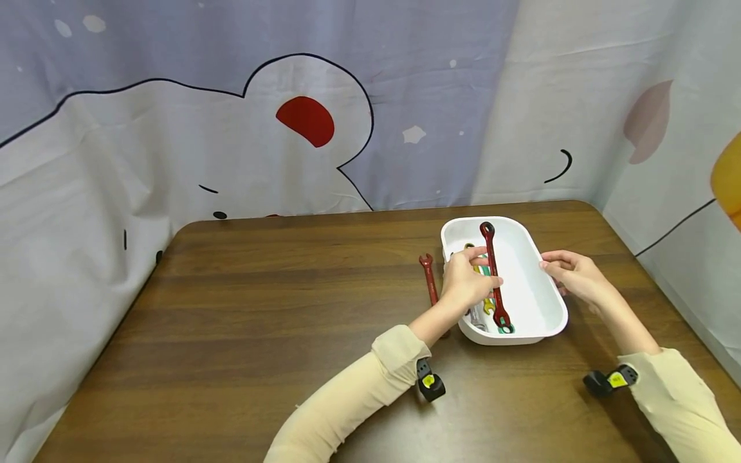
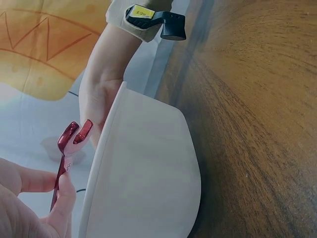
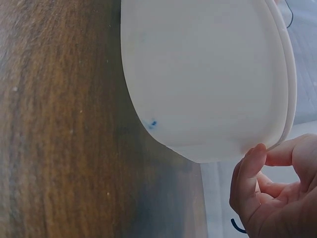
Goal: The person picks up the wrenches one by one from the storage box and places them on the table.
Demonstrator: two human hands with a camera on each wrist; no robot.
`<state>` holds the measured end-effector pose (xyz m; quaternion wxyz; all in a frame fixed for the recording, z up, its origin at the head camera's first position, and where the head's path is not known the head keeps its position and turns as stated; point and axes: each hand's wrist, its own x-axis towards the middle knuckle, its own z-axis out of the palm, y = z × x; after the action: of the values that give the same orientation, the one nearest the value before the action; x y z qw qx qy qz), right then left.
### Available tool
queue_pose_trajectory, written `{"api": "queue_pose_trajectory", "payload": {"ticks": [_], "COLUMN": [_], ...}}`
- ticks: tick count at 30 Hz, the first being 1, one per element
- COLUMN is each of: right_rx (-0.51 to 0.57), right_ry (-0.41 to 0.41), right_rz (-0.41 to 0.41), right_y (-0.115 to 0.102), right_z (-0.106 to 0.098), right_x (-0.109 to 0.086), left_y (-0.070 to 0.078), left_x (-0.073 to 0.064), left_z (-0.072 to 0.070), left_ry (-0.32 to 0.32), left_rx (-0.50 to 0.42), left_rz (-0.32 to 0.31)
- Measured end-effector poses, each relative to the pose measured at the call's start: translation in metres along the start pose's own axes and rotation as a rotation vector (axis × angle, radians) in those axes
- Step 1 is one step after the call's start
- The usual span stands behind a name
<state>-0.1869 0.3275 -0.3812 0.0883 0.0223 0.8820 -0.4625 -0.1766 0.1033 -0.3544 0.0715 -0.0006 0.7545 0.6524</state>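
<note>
Thumb and fingers of my left hand [image 1: 466,281] pinch a dark red wrench [image 1: 491,257] by its middle, above the white plastic tray [image 1: 532,283]. In the left wrist view, the open end of this wrench [image 2: 74,141] stands clear of the tray wall [image 2: 148,163]. My right hand [image 1: 579,276] holds the tray's right rim, with fingertips against the outer wall in the right wrist view. Inside, along the tray's left side, lie a yellow wrench [image 1: 489,307], a silver wrench [image 1: 477,319] and some green pieces, partly hidden by my left hand.
Another red wrench [image 1: 429,278] lies on the wooden table [image 1: 260,321] just left of the tray, its lower part behind my left forearm. A printed curtain [image 1: 422,96] hangs along the table's back and right edges.
</note>
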Motion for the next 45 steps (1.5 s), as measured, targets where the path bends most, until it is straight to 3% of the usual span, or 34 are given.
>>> {"api": "queue_pose_trajectory", "payload": {"ticks": [21,45], "right_rx": [0.015,-0.011], "right_ry": [0.005,0.006], "right_rz": [0.005,0.017], "right_y": [0.0,-0.004], "right_z": [0.001,-0.005], "right_x": [-0.001,-0.005], "left_y": [-0.003,-0.018], "left_x": [0.004,0.005], "left_z": [-0.029,-0.056], "left_ry": [-0.033,-0.013], "left_rx": [-0.084,-0.138], "left_rz": [0.008,0.023]}}
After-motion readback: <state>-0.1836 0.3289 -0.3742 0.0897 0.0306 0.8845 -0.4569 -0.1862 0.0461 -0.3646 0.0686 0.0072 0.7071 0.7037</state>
